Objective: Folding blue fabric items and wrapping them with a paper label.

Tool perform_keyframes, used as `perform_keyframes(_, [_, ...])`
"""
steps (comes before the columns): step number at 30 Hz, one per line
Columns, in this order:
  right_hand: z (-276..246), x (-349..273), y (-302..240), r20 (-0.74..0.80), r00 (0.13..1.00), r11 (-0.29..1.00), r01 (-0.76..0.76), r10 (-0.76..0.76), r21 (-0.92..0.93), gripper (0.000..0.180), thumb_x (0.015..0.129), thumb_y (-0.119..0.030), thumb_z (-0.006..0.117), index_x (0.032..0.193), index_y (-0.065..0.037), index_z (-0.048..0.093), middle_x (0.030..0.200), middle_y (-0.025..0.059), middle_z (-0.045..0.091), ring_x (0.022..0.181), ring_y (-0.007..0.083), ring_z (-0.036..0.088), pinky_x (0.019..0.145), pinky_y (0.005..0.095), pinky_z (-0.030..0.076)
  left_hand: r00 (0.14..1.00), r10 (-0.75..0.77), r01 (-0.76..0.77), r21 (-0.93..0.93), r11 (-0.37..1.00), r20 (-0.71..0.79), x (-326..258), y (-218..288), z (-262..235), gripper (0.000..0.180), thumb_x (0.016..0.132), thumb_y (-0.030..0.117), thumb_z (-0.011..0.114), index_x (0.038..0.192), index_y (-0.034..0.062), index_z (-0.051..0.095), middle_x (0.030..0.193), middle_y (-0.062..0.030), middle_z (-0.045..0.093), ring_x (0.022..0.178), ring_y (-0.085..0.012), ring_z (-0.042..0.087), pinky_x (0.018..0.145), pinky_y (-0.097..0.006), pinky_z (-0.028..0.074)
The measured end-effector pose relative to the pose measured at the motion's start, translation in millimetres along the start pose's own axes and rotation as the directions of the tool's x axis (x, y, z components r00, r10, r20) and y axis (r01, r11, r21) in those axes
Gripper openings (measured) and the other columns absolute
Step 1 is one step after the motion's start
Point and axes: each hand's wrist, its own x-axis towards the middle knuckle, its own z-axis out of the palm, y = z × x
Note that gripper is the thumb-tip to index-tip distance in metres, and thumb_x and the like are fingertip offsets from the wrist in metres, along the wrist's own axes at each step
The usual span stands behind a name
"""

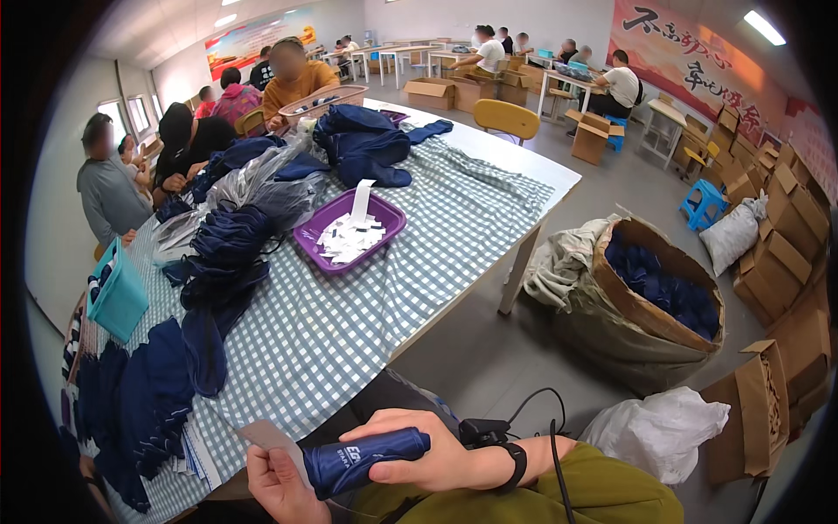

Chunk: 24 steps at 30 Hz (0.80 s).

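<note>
At the lower edge, my right hand is wrapped round a small navy rolled fabric bundle with white print on its side. A closed pinch of my left hand holds a pale paper strip, which reaches up past the thumb and lies against the bundle's left end. My left fingertips under the bundle are partly hidden. Nearest to my hands on the checked tablecloth lies a heap of navy fabric pieces. Farther up sits a purple tray of small white paper labels.
Clear plastic bags and more navy fabric cover the table's far part, beside a teal basket. To the right stands a large sack-wrapped carton of navy pieces, near a white sack and cardboard boxes. People sit across the table.
</note>
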Motion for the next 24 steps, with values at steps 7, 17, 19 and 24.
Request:
perform_keyframes(7, [1.9, -4.3, 9.2, -0.051, 0.994, 0.986, -0.083, 0.092, 0.148, 0.052, 0.083, -0.028, 0.076, 0.123, 0.003, 0.063, 0.107, 0.0115, 0.065, 0.100, 0.0186, 0.061, 0.090, 0.0294, 0.047, 0.999, -0.012, 0.022, 0.201, 0.979, -0.053, -1.3, 4.7, 4.5, 0.017, 0.100, 0.014, 0.057, 0.096, -0.0022, 0.059, 0.083, -0.0010, 0.059, 0.071, -0.0067, 0.050, 0.064, -0.021, 0.040])
perform_keyframes(17, [-6.3, -3.3, 20.7, -0.021, 1.000, 0.960, 0.011, -0.005, 0.280, 0.048, 0.084, -0.013, 0.075, 0.128, 0.002, 0.060, 0.138, 0.0200, 0.055, 0.123, 0.0228, 0.056, 0.101, 0.0321, 0.044, 0.997, 0.051, -0.036, 0.244, 0.969, -0.054, 1.9, -24.9, 6.3, 0.017, 0.096, 0.016, 0.060, 0.090, 0.0000, 0.059, 0.077, -0.0029, 0.060, 0.061, -0.0044, 0.053, 0.058, -0.017, 0.040])
perform_keyframes(19, [-8.0, -3.5, 22.2, 0.021, 0.999, 0.980, 0.024, -0.028, 0.197, 0.049, 0.084, -0.014, 0.075, 0.127, 0.003, 0.060, 0.148, 0.0249, 0.043, 0.135, 0.0273, 0.047, 0.108, 0.0353, 0.038, 0.998, -0.058, 0.061, 0.146, 0.987, -0.023, -0.4, -26.4, 0.2, 0.019, 0.090, 0.016, 0.068, 0.089, -0.0017, 0.060, 0.077, -0.0007, 0.062, 0.069, -0.0051, 0.058, 0.063, -0.019, 0.044])
perform_keyframes(24, [-2.7, -4.0, 21.0, -0.020, 1.000, 0.988, -0.006, 0.009, 0.153, 0.054, 0.082, -0.026, 0.078, 0.124, 0.004, 0.062, 0.142, 0.0261, 0.050, 0.126, 0.0262, 0.055, 0.102, 0.0328, 0.043, 0.986, -0.013, -0.025, 0.228, 0.973, 0.163, -6.0, -28.7, 2.6, 0.018, 0.087, 0.014, 0.069, 0.087, -0.0030, 0.063, 0.078, -0.0019, 0.065, 0.073, -0.0058, 0.058, 0.066, -0.021, 0.044])
